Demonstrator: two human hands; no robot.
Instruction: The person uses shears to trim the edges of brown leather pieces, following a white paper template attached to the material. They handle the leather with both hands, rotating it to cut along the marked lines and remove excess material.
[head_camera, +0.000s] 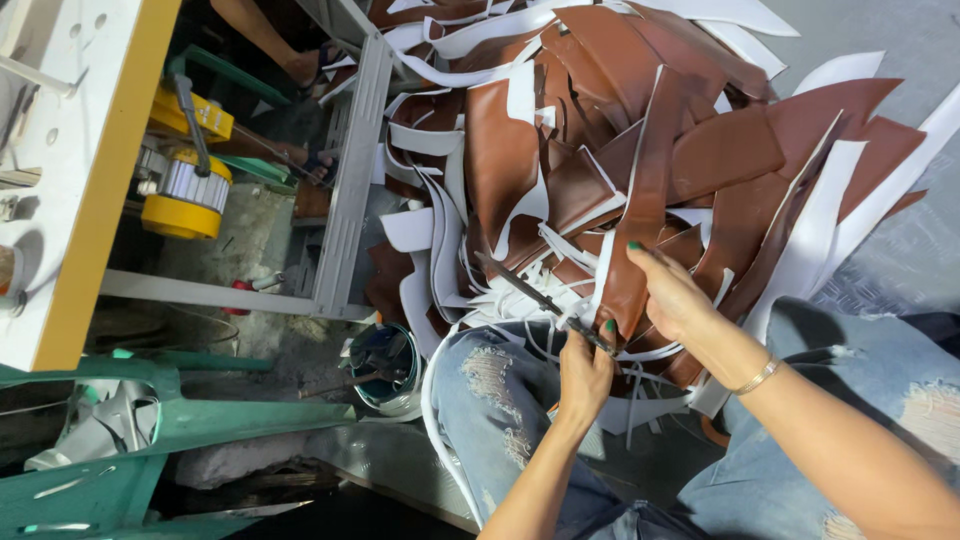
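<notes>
The long brown leather strip with white backing (640, 250) is hanging from the big heap of brown and white offcuts (620, 130), above the person's knees. The right hand (672, 292) is pinching it closed, and the left hand (583, 372) is gripping dark metal scissors (545, 300). The blades are lying very near the right fingers (640, 252), so a slip could cut them.

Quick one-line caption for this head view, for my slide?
Left hand works scissors along a brown leather strip held by the right hand, above a heap of brown and white offcuts.
</notes>
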